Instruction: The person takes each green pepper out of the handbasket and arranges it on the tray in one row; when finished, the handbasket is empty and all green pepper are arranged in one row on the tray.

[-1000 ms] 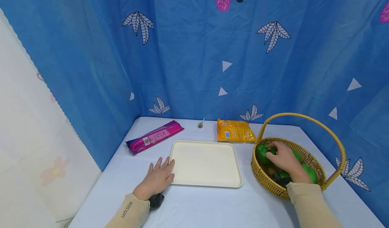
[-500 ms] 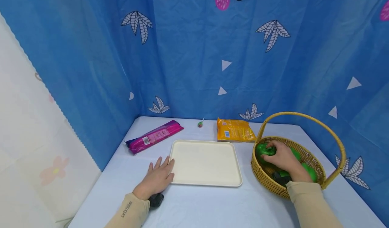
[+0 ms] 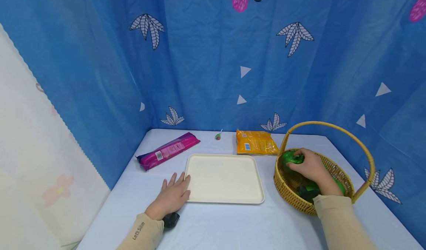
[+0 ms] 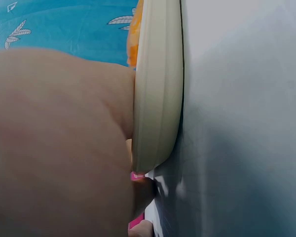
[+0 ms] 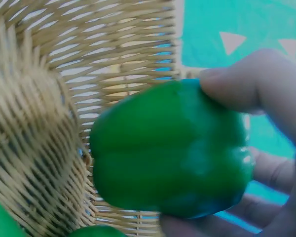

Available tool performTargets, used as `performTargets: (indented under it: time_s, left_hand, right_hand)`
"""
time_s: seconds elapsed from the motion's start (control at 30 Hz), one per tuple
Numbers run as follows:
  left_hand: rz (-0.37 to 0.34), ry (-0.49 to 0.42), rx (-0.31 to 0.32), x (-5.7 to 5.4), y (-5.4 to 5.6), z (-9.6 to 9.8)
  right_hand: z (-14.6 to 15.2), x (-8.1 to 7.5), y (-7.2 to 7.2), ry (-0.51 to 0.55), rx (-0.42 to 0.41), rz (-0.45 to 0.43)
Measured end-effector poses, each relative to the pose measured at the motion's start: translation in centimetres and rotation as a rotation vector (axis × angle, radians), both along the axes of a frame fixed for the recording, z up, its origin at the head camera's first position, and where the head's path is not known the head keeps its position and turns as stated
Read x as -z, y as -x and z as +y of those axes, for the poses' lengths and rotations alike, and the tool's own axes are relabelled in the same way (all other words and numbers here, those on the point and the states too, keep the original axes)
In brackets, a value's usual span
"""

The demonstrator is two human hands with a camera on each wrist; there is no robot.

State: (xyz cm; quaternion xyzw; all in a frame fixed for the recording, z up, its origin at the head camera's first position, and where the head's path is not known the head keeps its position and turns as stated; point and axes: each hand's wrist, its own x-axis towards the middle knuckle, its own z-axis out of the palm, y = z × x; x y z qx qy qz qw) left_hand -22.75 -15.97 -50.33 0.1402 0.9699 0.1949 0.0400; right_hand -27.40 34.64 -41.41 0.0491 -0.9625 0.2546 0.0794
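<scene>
Okay, on my head feed the right hand (image 3: 309, 165) is at the right of the frame, reaching into a round, tan woven wicker basket (image 3: 282, 191) with a tall arched handle (image 3: 332, 125). It grips a glossy green bell pepper (image 3: 288, 161), thumb and fingers curled round it. Pepper sits inside the far-left part of the basket; can't tell whether it touches the bottom. From the right wrist I get it mid-frame, thumb at its upper right, fingers to the right and below, wicker wall behind. More green items (image 3: 339, 186) lie in the basket, partly hidden by the wrist and its black device (image 3: 307, 193).

Left hand (image 3: 171, 196) is left of centre, fingers spread and fairly straight, touching the left rim of a cream rectangular tray (image 3: 226, 178). Left wrist view is mostly hand against the tray edge.

Along the back of the white-covered table (image 3: 233, 227) I see: magenta-purple long packet (image 3: 169, 150) upper left of the tray, small green-and-red lollipop (image 3: 217, 136) above it, orange plastic bag (image 3: 256, 142) to its upper right. Blue patterned curtain (image 3: 213, 57) fills the upper frame.
</scene>
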Motion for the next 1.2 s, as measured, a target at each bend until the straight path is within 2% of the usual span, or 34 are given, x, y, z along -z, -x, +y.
performTargets:
  time_s: [0.2, 0.37, 0.53, 0.63, 0.7, 0.87, 1.2]
  left_hand:
    - [0.002, 0.0, 0.002, 0.1, 0.1, 0.0]
    - [0.005, -0.006, 0.004, 0.0, 0.0, -0.1]
    - [0.008, -0.005, 0.002, 0.0, -0.2, 0.0]
    - [0.014, -0.001, 0.005, 0.0, -0.3, 0.0]
    - [0.017, -0.004, 0.006, -0.1, -0.3, -0.1]
    - [0.028, 0.0, -0.001, -0.3, -0.2, -0.4]
    - [0.018, 0.003, -0.013, -0.4, -0.4, 0.2]
  right_hand:
    - [-0.2, -2.5, -0.8, -0.003, 0.011, 0.001]
    - [-1.0, -4.3, -2.3, -0.02, 0.014, 0.027]
    - [-3.5, -6.0, -4.1, -0.003, -0.027, 0.072]
    - [-5.6, -6.4, -4.3, 0.005, -0.067, 0.105]
    - [-7.4, -6.3, -4.0, 0.021, -0.095, 0.112]
    - [-13.5, -4.9, -2.1, 0.103, -0.154, 0.093]
    - [-26.3, 0.0, 1.7, 0.267, -0.201, 0.075]
